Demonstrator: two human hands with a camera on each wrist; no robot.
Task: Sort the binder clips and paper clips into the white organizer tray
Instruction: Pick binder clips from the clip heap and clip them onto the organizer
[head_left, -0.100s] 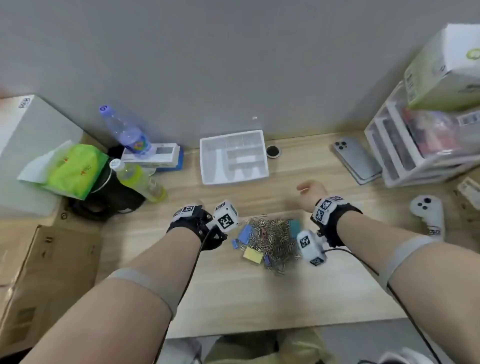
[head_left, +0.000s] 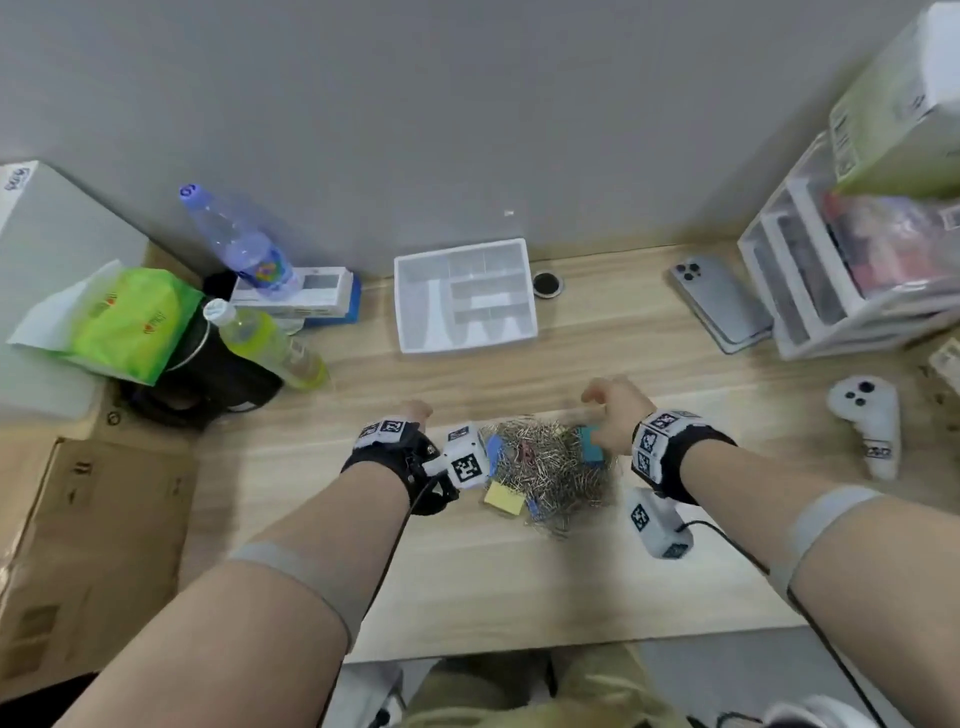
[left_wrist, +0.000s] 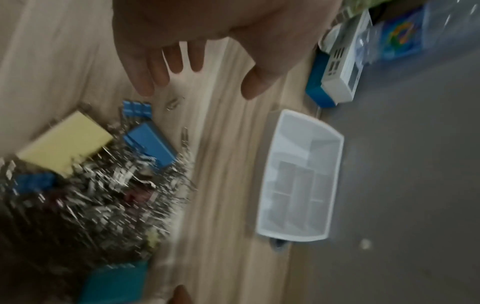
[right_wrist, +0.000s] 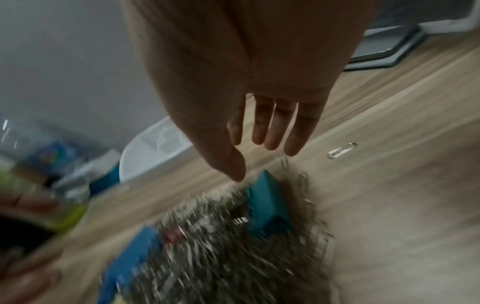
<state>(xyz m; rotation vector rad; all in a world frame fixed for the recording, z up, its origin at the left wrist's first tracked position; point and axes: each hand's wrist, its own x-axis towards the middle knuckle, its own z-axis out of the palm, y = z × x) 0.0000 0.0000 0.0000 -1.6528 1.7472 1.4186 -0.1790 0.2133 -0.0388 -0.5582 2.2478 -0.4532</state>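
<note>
A heap of silver paper clips (head_left: 545, 467) lies mid-desk with binder clips mixed in: a yellow one (head_left: 504, 497), blue ones (head_left: 493, 451) and a teal one (head_left: 592, 447). The white organizer tray (head_left: 415, 312) stands beyond it by the wall, its compartments empty. My left hand (head_left: 418, 410) hovers at the heap's left edge, fingers (left_wrist: 145, 67) straight and holding nothing. My right hand (head_left: 610, 402) hovers over the heap's far right side above the teal clip (right_wrist: 267, 205), fingers (right_wrist: 275, 125) spread and empty. Both wrist views are motion-blurred.
Two bottles (head_left: 244, 249), a green packet (head_left: 135, 322) and a white box (head_left: 311, 291) crowd the back left. A phone (head_left: 719, 304), a drawer unit (head_left: 841, 280) and a white controller (head_left: 867, 421) sit on the right. A grommet hole (head_left: 547, 284) is beside the tray.
My right hand has shifted left, closer over the teal binder clip; the left hand has barely moved.
</note>
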